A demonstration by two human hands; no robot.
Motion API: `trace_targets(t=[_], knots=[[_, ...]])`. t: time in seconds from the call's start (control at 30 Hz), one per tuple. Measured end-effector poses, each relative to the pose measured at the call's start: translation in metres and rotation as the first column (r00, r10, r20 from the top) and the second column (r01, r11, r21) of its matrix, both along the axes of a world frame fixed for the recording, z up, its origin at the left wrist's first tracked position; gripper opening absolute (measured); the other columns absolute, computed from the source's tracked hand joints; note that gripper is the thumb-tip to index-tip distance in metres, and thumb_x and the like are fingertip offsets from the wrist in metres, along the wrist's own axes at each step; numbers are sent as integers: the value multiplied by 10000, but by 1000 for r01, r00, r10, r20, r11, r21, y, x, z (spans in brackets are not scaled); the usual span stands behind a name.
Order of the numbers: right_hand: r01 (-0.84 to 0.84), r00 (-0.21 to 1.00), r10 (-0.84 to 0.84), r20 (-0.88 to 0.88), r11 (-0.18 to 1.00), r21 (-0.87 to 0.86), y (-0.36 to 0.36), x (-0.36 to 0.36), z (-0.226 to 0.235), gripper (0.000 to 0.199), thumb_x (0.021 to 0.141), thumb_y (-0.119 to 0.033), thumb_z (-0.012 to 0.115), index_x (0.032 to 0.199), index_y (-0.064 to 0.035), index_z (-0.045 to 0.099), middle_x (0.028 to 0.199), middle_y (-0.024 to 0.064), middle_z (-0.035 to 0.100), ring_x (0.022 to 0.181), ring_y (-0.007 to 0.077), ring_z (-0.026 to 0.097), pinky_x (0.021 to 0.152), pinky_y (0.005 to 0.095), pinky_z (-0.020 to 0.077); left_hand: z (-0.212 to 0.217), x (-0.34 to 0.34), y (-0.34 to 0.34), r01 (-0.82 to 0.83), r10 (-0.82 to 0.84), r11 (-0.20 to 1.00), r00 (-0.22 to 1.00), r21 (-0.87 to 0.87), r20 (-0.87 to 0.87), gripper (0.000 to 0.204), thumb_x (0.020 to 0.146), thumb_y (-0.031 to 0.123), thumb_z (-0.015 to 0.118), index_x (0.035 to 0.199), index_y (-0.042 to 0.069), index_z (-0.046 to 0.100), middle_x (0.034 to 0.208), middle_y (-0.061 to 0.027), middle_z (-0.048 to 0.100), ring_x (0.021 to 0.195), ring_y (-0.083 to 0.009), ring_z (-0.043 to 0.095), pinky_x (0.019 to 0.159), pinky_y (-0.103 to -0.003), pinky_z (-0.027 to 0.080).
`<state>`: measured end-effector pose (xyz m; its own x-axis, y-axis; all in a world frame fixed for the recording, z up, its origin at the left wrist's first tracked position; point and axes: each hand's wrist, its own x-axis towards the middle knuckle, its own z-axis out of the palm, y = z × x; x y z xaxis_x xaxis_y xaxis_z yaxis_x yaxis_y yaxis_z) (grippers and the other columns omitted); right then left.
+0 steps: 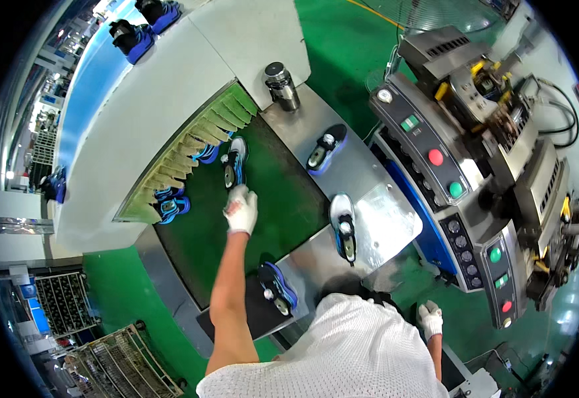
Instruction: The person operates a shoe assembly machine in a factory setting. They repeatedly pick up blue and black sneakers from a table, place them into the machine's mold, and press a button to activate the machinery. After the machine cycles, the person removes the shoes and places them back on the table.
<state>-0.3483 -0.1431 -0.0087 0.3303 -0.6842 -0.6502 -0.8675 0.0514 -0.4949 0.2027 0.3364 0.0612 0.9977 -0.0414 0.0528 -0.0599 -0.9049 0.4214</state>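
Note:
My left hand (241,210), in a white glove, reaches over the dark green conveyor belt (276,192). Its fingers are closed at the heel end of a grey, black and blue sports shoe (235,159), and the palm hides part of the grip. Low at my right side, beside the machine, hangs my gloved right hand (430,320), its fingers loosely apart with nothing visible in them. On the metal table lie a black and purple shoe (327,149) and a grey and black shoe (344,227). Another blue and black shoe (277,288) rests at the near edge.
Green strip curtains (203,136) hang at a housing opening, with blue shoes (171,204) among them. A steel flask (281,86) stands at the table's far corner. To the right is a press machine (462,179) with coloured buttons. Wire racks (122,363) stand on the left floor.

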Motion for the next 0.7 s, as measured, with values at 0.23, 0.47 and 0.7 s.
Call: trace_targets(t=[0.23,0.47,0.7], knots=[[-118,894,106,-435,993,-2,19,45,82,516,878,-289,778,1310,-44,637,1209,131,700,1006,215,703,770,356,600,-6,205,51,-89,223,910,928,405,-298,731,849,613,694,1256,13,603,1204,-222,699,1127,-393,672,907,-491,541],[-495,792,400,-461,863,-101,16,103,100,635,891,-449,687,1385,-59,603,1284,220,675,1194,366,651,1001,421,517,-67,143,60,38,48,950,962,309,-267,626,837,511,739,1284,90,617,1169,-176,708,1116,-365,670,913,-520,532],[-537,843,537,4,843,-9,39,236,112,618,941,-454,650,1412,-62,571,1316,189,665,1241,320,626,1048,391,485,-17,-28,-8,-68,36,996,900,-58,-434,711,846,460,771,1339,-27,609,1332,-239,635,1226,-393,598,1054,-455,458]])
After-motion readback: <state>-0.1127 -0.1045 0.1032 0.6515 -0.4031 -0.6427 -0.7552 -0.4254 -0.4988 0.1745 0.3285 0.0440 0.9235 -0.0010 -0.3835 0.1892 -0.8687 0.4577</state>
